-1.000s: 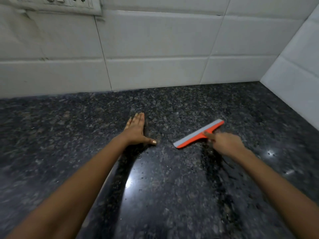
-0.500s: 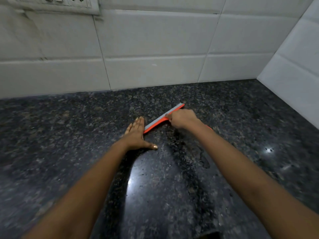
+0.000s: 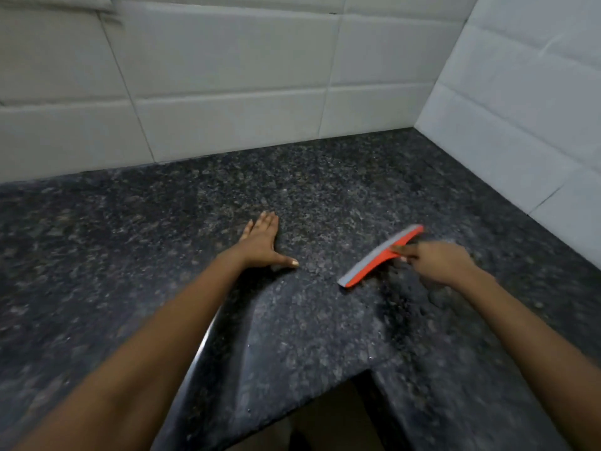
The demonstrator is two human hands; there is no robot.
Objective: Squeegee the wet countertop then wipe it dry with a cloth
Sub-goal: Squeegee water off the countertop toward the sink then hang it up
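Observation:
An orange squeegee [image 3: 374, 260] with a grey rubber blade lies slanted on the dark speckled granite countertop [image 3: 325, 190], right of centre. My right hand [image 3: 439, 263] grips its handle from the near right side, blurred by motion. My left hand [image 3: 261, 242] rests flat on the counter to the left of the squeegee, fingers together and thumb spread, holding nothing. No cloth is in view.
White tiled walls [image 3: 227, 86] meet in a corner at the back right, with the side wall [image 3: 520, 125] bordering the counter on the right. The counter's front edge has a cut-in corner [image 3: 367, 372] near the bottom centre.
My right hand has dragged the squeegee from beside my left hand's fingertips back to the right and nearer. My left hand has stayed flat in place.

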